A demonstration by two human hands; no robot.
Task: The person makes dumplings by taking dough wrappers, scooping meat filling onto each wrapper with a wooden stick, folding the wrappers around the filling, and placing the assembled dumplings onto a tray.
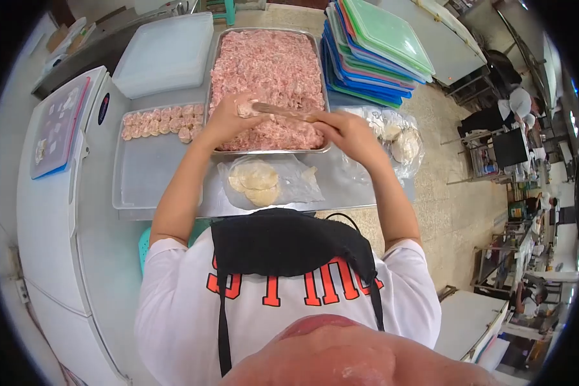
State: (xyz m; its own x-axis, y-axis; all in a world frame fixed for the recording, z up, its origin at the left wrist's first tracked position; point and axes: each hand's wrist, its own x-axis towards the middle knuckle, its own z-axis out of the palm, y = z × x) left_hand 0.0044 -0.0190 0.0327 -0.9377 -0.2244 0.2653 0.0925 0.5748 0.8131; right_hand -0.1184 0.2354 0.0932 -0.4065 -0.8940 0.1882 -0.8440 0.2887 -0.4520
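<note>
My left hand (225, 121) is over the left side of the ground meat (270, 71), fingers curled around a small, pale meat-filled dumpling (245, 109) that is partly hidden. My right hand (352, 134) grips a flat, brownish spatula (280, 111), its tip at the dumpling in my left hand. A deep metal tray (329, 138) under both hands holds the meat. Round dough wrappers (255, 181) lie on clear plastic in front of it. To the left, rows of filled dumplings (164, 122) sit at the far end of a translucent tray (154, 174).
Stacked green, blue and red lids (373, 58) rise at the back right. White translucent containers (167, 55) are stacked at the back left. More wrappers in plastic bags (402, 145) lie at right. A white freezer (58, 193) stands at left; other people (518, 103) are far right.
</note>
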